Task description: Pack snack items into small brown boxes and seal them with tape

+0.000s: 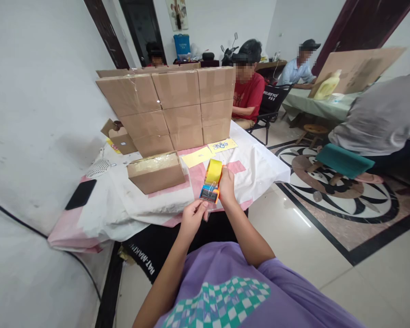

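Observation:
My right hand (pixel 227 183) is wrapped round a tape dispenser (pixel 210 193) with a blue-and-orange frame and a yellow tape roll (pixel 213 171). Just below the dispenser's dark front end, my left hand (pixel 192 217) has thumb and fingers pinched at what looks like the loose end of the clear tape. Both hands are close together over the table's near edge. Left of them lies a closed cardboard box (pixel 157 175) with shiny tape along its top. Two yellow printed sheets, one plain side up (pixel 198 157) and one with a blue drawing (pixel 222 145), lie beyond the dispenser.
A wall of stacked, taped cardboard boxes (pixel 181 105) stands at the table's back. An open box (pixel 123 139), a white perforated object (pixel 99 167) and a black phone (pixel 81 194) are at left. People sit beyond; a green stool (pixel 345 160) stands right.

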Demonstrator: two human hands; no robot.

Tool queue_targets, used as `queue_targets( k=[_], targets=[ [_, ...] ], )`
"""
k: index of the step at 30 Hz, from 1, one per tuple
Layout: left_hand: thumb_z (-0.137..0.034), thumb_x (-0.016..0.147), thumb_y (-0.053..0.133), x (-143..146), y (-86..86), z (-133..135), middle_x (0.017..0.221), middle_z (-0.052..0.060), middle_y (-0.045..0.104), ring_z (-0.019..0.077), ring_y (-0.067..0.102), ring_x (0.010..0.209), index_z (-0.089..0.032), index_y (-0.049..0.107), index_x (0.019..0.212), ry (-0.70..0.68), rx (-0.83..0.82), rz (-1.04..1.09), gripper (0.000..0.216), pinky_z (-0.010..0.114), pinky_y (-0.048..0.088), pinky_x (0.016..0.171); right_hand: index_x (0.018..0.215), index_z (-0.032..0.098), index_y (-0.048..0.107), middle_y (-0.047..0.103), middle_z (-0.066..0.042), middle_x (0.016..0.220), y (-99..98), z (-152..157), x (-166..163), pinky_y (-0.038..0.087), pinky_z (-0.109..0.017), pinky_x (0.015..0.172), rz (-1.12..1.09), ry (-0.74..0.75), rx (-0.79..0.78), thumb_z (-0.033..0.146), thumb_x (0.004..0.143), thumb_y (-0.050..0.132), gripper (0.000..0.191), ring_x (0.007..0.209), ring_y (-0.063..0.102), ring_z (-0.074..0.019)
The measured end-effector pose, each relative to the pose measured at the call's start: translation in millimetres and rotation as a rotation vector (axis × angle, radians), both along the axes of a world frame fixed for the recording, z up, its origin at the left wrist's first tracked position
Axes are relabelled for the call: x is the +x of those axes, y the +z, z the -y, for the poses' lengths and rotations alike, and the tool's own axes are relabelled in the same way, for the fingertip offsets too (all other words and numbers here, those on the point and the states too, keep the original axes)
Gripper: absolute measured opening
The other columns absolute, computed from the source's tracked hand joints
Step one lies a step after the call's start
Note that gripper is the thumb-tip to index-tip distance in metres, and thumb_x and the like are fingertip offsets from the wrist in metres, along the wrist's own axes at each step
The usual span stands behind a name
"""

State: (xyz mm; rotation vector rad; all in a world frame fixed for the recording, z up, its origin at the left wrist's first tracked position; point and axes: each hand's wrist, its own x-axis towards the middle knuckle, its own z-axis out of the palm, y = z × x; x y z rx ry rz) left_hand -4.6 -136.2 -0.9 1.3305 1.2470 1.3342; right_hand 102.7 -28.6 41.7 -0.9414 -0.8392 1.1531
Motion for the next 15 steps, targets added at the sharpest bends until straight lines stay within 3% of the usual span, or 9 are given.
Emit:
queue_targets(
  k=[6,15],
  targets=[
    [-0.047,0.095,0.056,-3,11.5,8,0.049,-0.004,0.052,0.0111,0.045,0.048,-0.017,0.065,0.077,-0.028,-0.007,-0.051,0.035,0.025,0.036,0.055,0.071,0.023,0.048,0.048,0.006,0.064,2.4,4,-2,0.04,-0.024,0.051,-0.078,0.031,-0.02,0.052,0.089,0.057,0.035,0.056,0.045,-0.0112],
    [-0.041,0.096,0.058,-3,11.8,20,0.055,-0.004,0.054,0.0118,0.05,0.055,-0.019,0.065,0.075,0.099,0.05,-0.143,0.032,0.025,0.038,0.061,0.071,0.024,0.048,0.048,0.005,0.064,3.0,9,-6,0.041,-0.025,0.05,-0.069,0.025,-0.02,0.05,0.089,0.057,0.033,0.057,0.047,-0.0124]
  ],
)
